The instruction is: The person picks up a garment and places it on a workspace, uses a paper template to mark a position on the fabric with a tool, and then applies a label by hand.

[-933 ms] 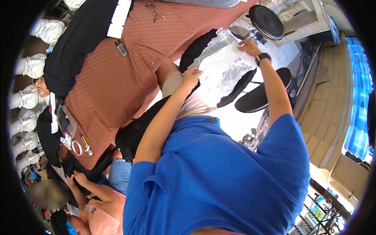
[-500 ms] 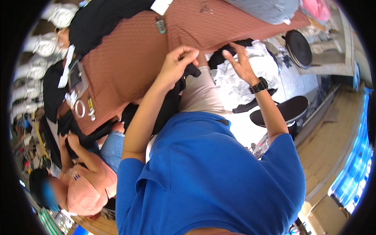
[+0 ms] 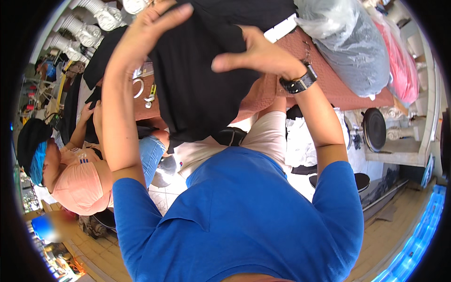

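Note:
A large piece of black cloth [image 3: 202, 70] spreads over the brown-covered table and drapes down over its front edge toward my lap. My left hand [image 3: 145, 35] is at the cloth's upper left side, its thumb stretched away from the fingers. Over the cloth's right part is my right hand [image 3: 260, 54], thumb spread wide and pointing left, with its fingertips partly hidden at a fold. Neither hand visibly pinches the fabric. A black watch [image 3: 300, 81] is strapped to my right wrist.
A white ring [image 3: 137, 88] and a yellow-handled tool [image 3: 150, 96] lie left of the cloth. Grey [image 3: 350, 44] and pink [image 3: 399, 61] plastic-wrapped bundles stand at right. A co-worker in a peach top [image 3: 82, 183] handles dark cloth at left. White fabric [image 3: 303, 141] lies below the table's right side.
Both hands have moved farther out over the table and apart. The black cloth, bunched by my lap before, now spreads over the table's middle. The view has shifted.

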`<move>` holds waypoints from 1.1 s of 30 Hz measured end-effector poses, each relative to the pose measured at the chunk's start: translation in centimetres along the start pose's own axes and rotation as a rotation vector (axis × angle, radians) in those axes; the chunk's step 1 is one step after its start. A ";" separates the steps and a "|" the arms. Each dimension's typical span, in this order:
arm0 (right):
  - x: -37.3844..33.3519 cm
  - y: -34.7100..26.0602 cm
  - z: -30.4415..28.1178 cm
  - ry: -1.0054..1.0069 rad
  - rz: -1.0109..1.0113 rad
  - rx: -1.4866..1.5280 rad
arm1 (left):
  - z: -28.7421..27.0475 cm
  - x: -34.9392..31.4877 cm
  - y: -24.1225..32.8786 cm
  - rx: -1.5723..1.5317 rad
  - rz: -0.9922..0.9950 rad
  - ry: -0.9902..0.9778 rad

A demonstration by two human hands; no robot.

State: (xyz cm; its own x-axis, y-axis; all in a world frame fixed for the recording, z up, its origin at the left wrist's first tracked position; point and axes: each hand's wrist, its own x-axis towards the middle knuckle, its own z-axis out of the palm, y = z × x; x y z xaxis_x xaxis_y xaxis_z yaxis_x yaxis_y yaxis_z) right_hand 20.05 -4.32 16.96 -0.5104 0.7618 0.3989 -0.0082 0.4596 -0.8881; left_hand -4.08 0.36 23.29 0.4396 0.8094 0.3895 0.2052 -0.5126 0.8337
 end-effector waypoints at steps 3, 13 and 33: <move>1.0 -0.5 0.3 -0.227 0.281 -0.169 | -4.6 -0.5 4.0 -0.138 -0.095 0.222; 1.1 -6.9 -2.4 -0.348 0.204 -0.593 | -16.4 -2.4 8.5 -0.271 0.190 0.699; -6.4 -5.9 -12.9 0.344 0.022 -0.559 | -12.1 -10.9 -1.7 -0.222 -0.073 0.430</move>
State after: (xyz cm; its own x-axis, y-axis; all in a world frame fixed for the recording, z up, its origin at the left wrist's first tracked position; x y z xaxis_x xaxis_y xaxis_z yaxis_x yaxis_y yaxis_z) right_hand 34.49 -5.98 22.57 -0.2009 0.8338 0.5143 0.4944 0.5395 -0.6816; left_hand -19.81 -4.14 22.40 0.0201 0.9099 0.4144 0.0103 -0.4146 0.9099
